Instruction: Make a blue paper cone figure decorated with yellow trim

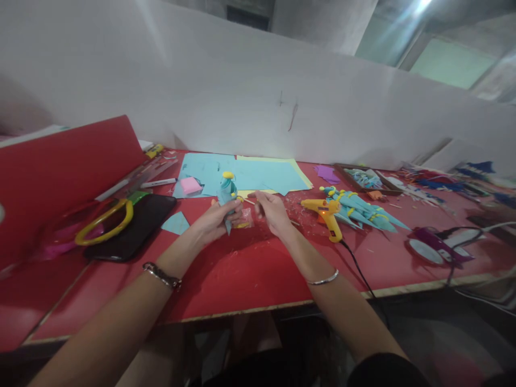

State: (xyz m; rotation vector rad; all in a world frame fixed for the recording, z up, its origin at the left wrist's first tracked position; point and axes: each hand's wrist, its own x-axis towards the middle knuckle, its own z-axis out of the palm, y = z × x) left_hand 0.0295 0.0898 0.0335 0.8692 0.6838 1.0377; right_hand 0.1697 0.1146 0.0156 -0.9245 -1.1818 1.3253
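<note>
My left hand [218,219] is closed around a light-blue paper cone figure [226,189] with a yellow top, holding it upright with its point down. Close by on the right, my right hand [272,210] pinches a thin, pale stick [250,201] that points toward the figure. Whether the stick's tip touches the paper I cannot tell. A small clear plastic bag [244,219] lies on the red table just behind and between the hands. To the right of my right hand rests a yellow glue gun [327,214] with its orange light lit.
Several finished blue cones with yellow trim [357,208] lie right of the glue gun, before a tray [393,188]. Its cord [358,269] hangs over the table edge. Blue paper sheets [258,173] lie behind. A black phone [133,231] and yellow-handled scissors [107,223] sit left.
</note>
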